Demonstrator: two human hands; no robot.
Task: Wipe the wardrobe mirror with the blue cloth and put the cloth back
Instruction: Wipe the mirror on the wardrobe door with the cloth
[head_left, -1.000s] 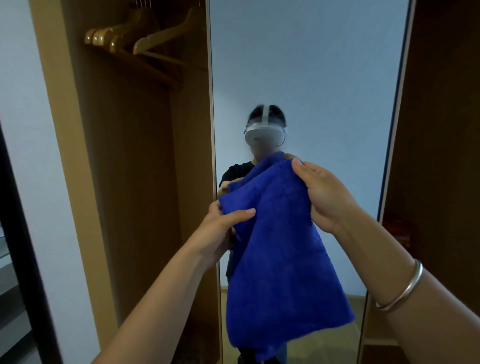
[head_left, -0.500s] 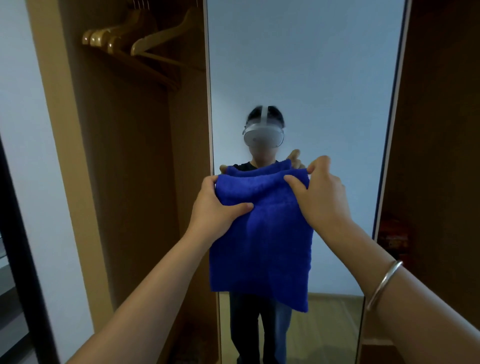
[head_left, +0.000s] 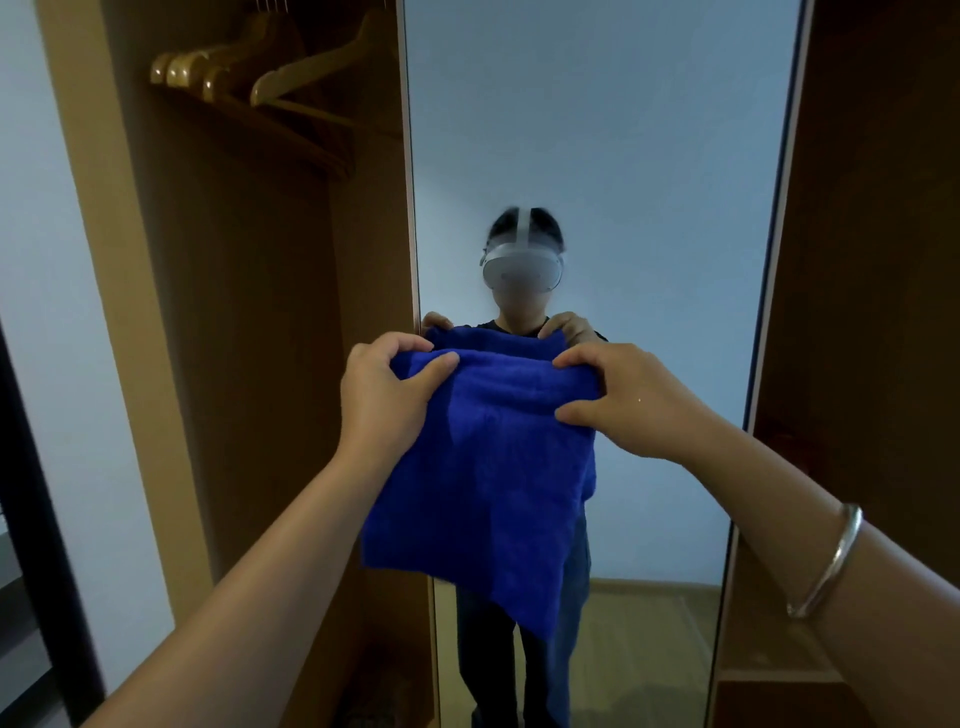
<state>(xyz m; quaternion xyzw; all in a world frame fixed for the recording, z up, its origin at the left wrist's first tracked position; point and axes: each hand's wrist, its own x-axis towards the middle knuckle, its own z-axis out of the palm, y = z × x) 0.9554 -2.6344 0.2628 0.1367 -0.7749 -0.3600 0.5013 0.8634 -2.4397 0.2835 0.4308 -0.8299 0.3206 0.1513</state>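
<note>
The left hand (head_left: 384, 395) gripped the upper left corner of the blue cloth (head_left: 488, 467), thumb laid across the front of the fabric and fingers curled over its top edge. The right hand (head_left: 628, 400) held the upper right corner in the same way, thumb in front and fingers folded over the hem. A silver bangle (head_left: 826, 561) sat on the right forearm, well back from the wrist.

Between the two hands the cloth was stretched out flat along its top edge and hung down freely, its lower edge slanting to a point at the bottom right. It was held up in front of the wardrobe mirror (head_left: 597, 130), roughly at chest height of the reflected person. Whether the fabric touched the glass could not be told from this view; it looked to be held just short of it.

The mirror filled the tall panel between the two wooden sides of the wardrobe (head_left: 260, 364). Wooden hangers (head_left: 270, 73) hung on the rail in the open compartment to the left.

Judging by this, the task seemed to be at an early point: the cloth was in hand and spread ready, but no stroke on the glass was evident, and no streaks or wiped patches showed on the mirror. The wiping itself appeared to be left to do, and after it the return of the cloth; where that place was did not show.
</note>
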